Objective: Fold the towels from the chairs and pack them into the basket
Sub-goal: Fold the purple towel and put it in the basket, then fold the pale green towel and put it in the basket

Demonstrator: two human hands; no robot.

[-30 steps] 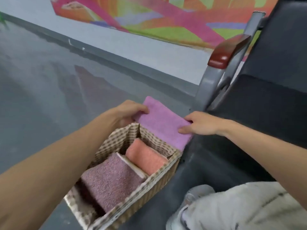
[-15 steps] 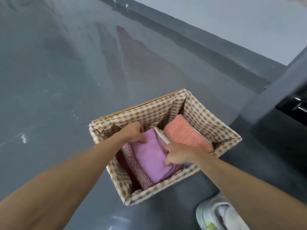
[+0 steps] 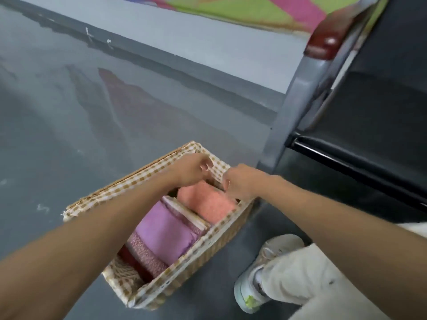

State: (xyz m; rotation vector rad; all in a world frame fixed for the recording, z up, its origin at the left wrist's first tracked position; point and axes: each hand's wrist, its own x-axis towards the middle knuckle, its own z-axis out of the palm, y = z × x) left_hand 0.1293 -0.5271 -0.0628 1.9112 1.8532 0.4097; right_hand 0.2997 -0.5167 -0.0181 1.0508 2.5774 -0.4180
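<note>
Grey glossy floor (image 3: 69,135) underfoot, and nearest to us a pale shoe (image 3: 249,294) and a light trouser leg (image 3: 312,278) at the lower right. Just beside the shoe sits the basket (image 3: 184,262), woven, with a brown-and-white check lining folded over its rim. Looking inside from the near end: a dark red towel (image 3: 136,262), then a speckled mauve towel (image 3: 147,252) tight against it, then the lilac towel (image 3: 164,229), folded and lying on top, pressed up to the near long wall. Past a pale striped edge comes the coral towel (image 3: 208,202), folded too, filling the far end. So the towels are in the basket, all of them!

Over that far end, both forearms reach in. The left hand (image 3: 191,169) hovers at the far rim, fingers loosely curled, no towel in it. The right hand (image 3: 240,181) is close beside it above the coral towel, also loosely curled and holding nothing I can see (motion blur hides whether any fingertip brushes the lining).

Farther back on the right stands the chair (image 3: 369,116), dark seat, with its grey metal leg (image 3: 286,116) rising just behind the basket to a reddish-brown armrest (image 3: 323,42). Beyond it, a pale grey wall (image 3: 208,42) and a bright painted mural (image 3: 254,8) along the top.
</note>
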